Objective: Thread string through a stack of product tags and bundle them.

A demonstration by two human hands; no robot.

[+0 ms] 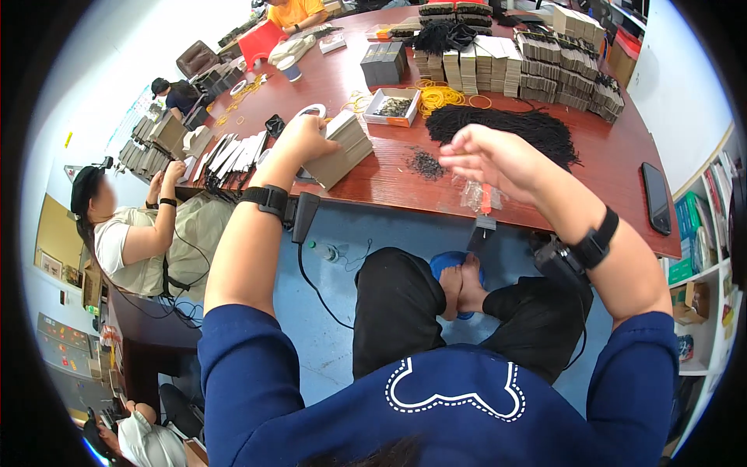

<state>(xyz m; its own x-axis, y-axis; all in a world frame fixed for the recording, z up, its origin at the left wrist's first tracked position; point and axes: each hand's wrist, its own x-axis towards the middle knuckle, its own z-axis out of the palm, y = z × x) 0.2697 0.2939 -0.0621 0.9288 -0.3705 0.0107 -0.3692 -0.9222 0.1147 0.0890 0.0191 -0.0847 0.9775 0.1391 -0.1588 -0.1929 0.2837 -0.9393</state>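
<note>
Black phone (656, 198), yellow rubber bands (438, 96), red-brown table (622, 159)

Tilted stack of tan cards (342, 148) on red-brown table edge; perhaps small clear packets (476, 194) nearby.

Bright, even indoor light, glare at upper left, fisheye-bent edges, sharp centre.

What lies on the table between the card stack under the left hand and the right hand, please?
In the head view, a small scatter of black bits lies on the bare red-brown table between the card stack and the right hand.
</note>
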